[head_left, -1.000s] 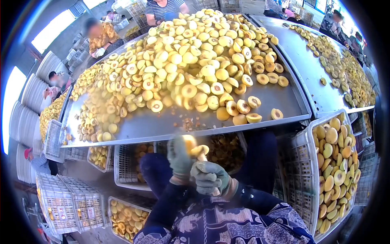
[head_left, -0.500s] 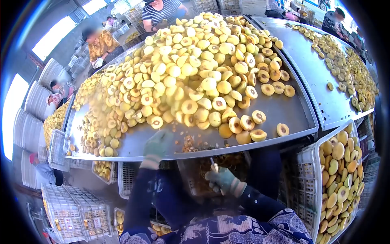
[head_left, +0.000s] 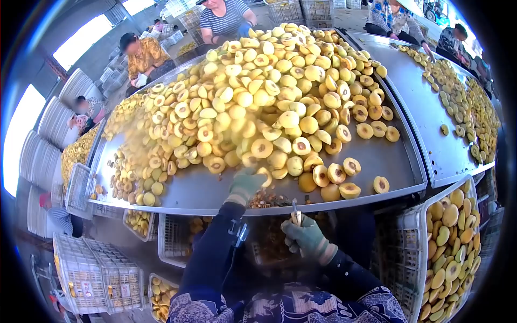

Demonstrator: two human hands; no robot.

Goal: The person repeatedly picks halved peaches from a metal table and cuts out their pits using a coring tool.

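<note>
A large heap of halved yellow peaches (head_left: 280,91) covers much of the metal table (head_left: 199,196). My left hand (head_left: 245,187), in a grey-green glove, is at the heap's front edge. Its fingers close on a peach half (head_left: 264,176), though part of the grip is hidden. Just past the table's front rim, my right hand (head_left: 307,237), gloved alike, is wrapped round a small pitting tool (head_left: 295,214) with a pale handle and a metal tip pointing up. Between the hands lies a small pile of brown pits and scraps (head_left: 266,200).
On my right stands a plastic crate (head_left: 423,237) full of peach halves. Crates (head_left: 97,274) are stacked at lower left. A second metal table (head_left: 425,113) with fruit adjoins on the right. Several people sit around, one in a striped shirt (head_left: 226,21) across the heap.
My left hand has moved right along the table edge to a peach half and closed on it. My right hand keeps the tool, shifted slightly right. The whole view has shifted a little.
</note>
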